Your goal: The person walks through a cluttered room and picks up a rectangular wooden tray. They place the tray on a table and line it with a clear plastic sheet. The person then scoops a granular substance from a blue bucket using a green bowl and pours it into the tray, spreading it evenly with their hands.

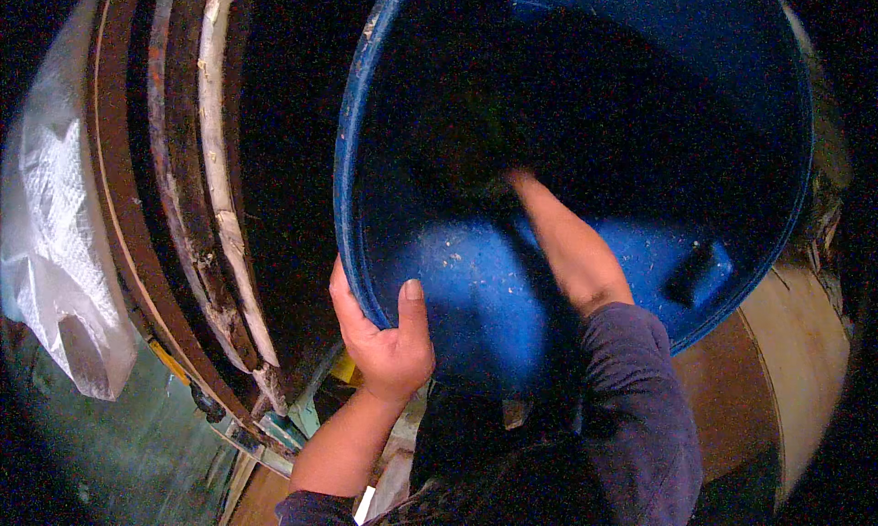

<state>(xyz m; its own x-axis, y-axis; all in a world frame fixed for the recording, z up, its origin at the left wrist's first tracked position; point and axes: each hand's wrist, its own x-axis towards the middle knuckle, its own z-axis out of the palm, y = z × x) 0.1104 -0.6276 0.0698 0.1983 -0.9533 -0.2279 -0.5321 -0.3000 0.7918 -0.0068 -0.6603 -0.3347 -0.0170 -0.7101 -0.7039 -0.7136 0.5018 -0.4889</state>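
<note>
A large blue plastic barrel (pixel 473 272) lies tilted before me, its open mouth facing me. My left hand (pixel 389 351) grips its rim at the lower left, the thumb inside and the fingers around the outside. Deep into the barrel reaches my right arm, in a dark pushed-up sleeve. Only the blurred wrist end of my right hand (pixel 521 177) shows; the fingers vanish into shadow, so what they touch is hidden. Pale specks dot the lit inner wall, and a moulded recess (pixel 710 272) sits at its lower right.
Long wooden poles (pixel 218 155) and brown boards (pixel 127 203) run along the left. Beyond them hangs a white plastic sack (pixel 58 238). Wooden panels (pixel 727 389) stand at the lower right, near the barrel. Much of the surroundings is dark.
</note>
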